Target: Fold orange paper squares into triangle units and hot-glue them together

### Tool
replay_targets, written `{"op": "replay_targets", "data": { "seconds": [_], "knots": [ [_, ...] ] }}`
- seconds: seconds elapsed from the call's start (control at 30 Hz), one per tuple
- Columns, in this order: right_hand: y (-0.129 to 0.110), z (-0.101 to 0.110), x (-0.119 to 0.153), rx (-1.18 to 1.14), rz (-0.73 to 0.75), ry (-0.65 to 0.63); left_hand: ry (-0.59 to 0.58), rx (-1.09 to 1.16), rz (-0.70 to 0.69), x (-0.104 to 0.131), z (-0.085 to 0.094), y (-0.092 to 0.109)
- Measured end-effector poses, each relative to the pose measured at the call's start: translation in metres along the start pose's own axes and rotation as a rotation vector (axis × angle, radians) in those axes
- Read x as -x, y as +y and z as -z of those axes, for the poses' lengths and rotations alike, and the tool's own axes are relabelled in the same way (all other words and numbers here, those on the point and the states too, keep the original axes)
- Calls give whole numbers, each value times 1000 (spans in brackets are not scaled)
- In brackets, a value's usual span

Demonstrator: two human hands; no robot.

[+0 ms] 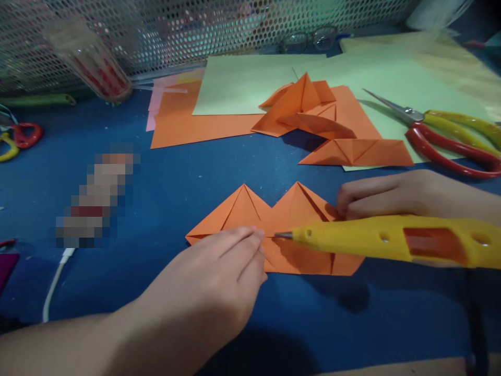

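Note:
A folded orange paper piece (295,209) with two upper peaks lies on the blue table. Over its left half is my left hand (219,277), fingers pressed together at the middle and gripping the paper. My right hand (395,196) has curled fingers at the paper's upper right edge, closed on it; the fingertips are partly hidden. In front of this hand, a yellow tool (352,239) with a thin metal tip extends from the right, its tip above the paper's middle. What supports the tool is not visible.
Behind are more folded orange pieces (305,107), orange sheet (176,117), pale green sheets (242,83) and red-yellow scissors (434,130). At left stand a jar (102,73), a blurred-out object (96,198) with a white cable (57,282), and other scissors handles (27,136).

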State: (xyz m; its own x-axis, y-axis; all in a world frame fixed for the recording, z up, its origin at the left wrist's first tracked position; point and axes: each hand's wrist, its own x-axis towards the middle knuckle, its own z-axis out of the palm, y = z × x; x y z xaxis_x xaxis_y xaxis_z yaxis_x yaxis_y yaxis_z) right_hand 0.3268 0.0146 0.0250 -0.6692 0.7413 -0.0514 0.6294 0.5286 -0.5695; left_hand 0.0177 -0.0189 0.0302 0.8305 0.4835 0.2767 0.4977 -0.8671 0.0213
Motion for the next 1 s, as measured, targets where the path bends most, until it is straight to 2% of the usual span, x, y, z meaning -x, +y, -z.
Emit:
{"op": "replay_targets", "data": {
  "seconds": [0.07, 0.13, 0.17, 0.3, 0.4, 0.5, 0.67, 0.83, 1.0],
  "knots": [
    [2, 5, 0, -139, 35, -104, -47, 20, -22, -1, 5, -4],
    [2, 8, -1, -198, 40, -151, -108, 42, -55, 0, 8, -10],
    [2, 9, -1, -205, 42, -155, -147, 50, -78, 2, 9, -12],
    [-1, 9, -1, -223, 99, -171, -105, 84, -69, 13, 5, -21],
    [-3, 9, -1, -216, 102, -182, -162, 123, -73, 20, 4, -24],
    [-8, 7, -2, -213, 111, -153, -197, 135, -76, 24, 5, -26],
    [-12, 4, -2, -183, 152, -114, -176, 173, -103, 23, 7, -29],
    [-10, 8, -4, -161, 189, -176, -386, 275, -86, 18, 18, -34],
    [-7, 9, -4, -132, 197, -193, -436, 327, -57, 17, 20, -35]
  ]
}}
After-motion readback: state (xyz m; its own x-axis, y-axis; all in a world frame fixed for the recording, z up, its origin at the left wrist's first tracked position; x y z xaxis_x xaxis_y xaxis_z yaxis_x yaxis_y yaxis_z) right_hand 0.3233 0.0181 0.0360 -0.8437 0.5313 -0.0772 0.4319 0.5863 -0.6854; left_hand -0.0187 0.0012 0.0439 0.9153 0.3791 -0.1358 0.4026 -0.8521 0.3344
